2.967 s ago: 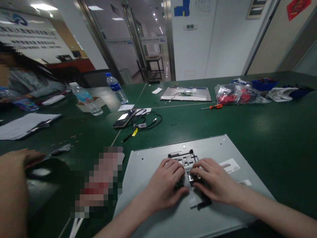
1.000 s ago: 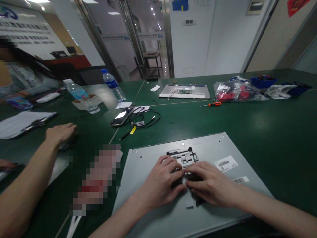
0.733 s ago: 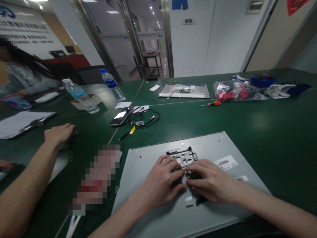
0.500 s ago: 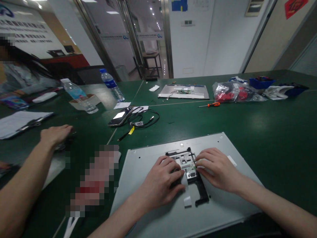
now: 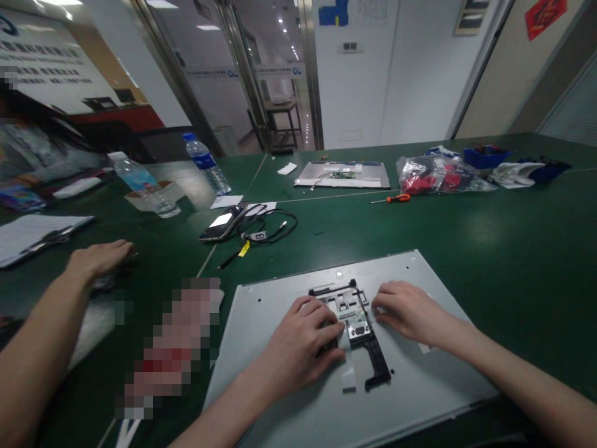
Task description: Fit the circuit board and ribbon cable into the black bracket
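A grey metal panel [image 5: 420,386], the back of a flat screen, lies on the green table in front of me. A black bracket with a small circuit board [image 5: 357,323] sits at its middle. My left hand [image 5: 303,342] rests on the panel with curled fingers pressing the bracket's left side; whether it grips anything is hidden. My right hand [image 5: 408,309] lies on the panel just right of the board, fingers loosely bent with the tips at its edge. A small white strip [image 5: 348,378] lies below the bracket.
Another person's arm and hand [image 5: 96,258] reach in from the left. Further back lie a phone [image 5: 222,223], a black cable [image 5: 270,227], two water bottles [image 5: 205,163], a clipboard [image 5: 35,231], an orange screwdriver [image 5: 392,199], a second panel [image 5: 342,175] and bags of parts [image 5: 438,174].
My right hand has lifted off the bracket and moved right, uncovering the small circuit board. My left hand stays on the bracket's left side. The other person's hand has reached forward on the left.
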`<action>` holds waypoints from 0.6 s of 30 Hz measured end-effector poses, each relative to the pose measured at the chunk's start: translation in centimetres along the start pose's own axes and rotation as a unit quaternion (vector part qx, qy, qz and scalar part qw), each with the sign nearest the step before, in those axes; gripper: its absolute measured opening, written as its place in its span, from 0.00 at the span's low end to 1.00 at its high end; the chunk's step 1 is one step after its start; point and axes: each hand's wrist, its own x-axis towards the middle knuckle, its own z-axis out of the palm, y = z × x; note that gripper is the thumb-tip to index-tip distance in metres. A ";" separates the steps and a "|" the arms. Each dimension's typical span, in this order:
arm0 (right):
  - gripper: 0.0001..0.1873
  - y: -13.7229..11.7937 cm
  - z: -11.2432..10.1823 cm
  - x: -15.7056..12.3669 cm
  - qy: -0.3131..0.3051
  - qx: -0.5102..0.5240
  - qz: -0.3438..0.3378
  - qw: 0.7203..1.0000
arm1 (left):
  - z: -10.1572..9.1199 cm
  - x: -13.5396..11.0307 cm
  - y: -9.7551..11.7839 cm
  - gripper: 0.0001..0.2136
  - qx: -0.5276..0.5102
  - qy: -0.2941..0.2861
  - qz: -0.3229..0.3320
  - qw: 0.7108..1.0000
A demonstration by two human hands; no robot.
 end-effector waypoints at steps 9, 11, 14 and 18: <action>0.07 0.5 0.4 0.1 0.006 0.034 0.012 0.999 | 0.0 0.0 -0.1 0.12 0.007 -0.003 0.005 1.000; 0.08 0.7 0.4 0.1 0.009 0.043 0.015 0.999 | 0.1 -0.1 -0.1 0.11 0.010 0.004 0.008 1.000; 0.07 1.0 0.4 0.0 0.015 0.055 0.019 0.998 | 0.1 -0.1 -0.1 0.11 0.011 0.003 0.005 1.000; 0.07 1.0 0.5 0.1 0.019 0.062 0.018 0.998 | -0.1 -0.1 0.0 0.12 0.009 -0.011 -0.003 1.000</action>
